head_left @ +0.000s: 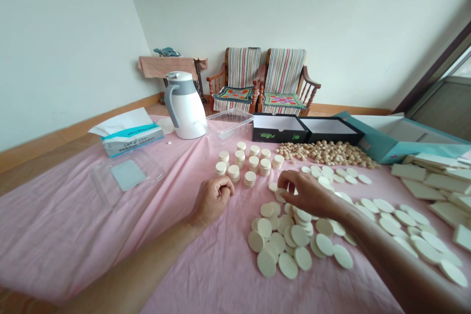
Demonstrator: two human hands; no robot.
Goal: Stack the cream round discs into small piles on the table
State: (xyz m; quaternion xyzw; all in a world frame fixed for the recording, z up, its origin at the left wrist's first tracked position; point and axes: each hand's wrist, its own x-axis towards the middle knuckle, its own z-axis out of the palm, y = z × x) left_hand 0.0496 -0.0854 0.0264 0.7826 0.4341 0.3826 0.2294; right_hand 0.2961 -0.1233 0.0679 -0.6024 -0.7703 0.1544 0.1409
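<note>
My left hand (213, 199) is curled into a fist near the stacks (249, 179); my right hand (303, 190) bends over a disc (278, 197) on the cloth (217, 265), whether pinching it I can't tell. The disc looks light, stiff, perhaps brittle: best held by its rim.

Your head camera is looking forward and down across the pink cloth (91, 235), catching your left hand (212, 199) and right hand (307, 192) up close and facing the chairs (285, 71) and wall (360, 34) beyond.
</note>
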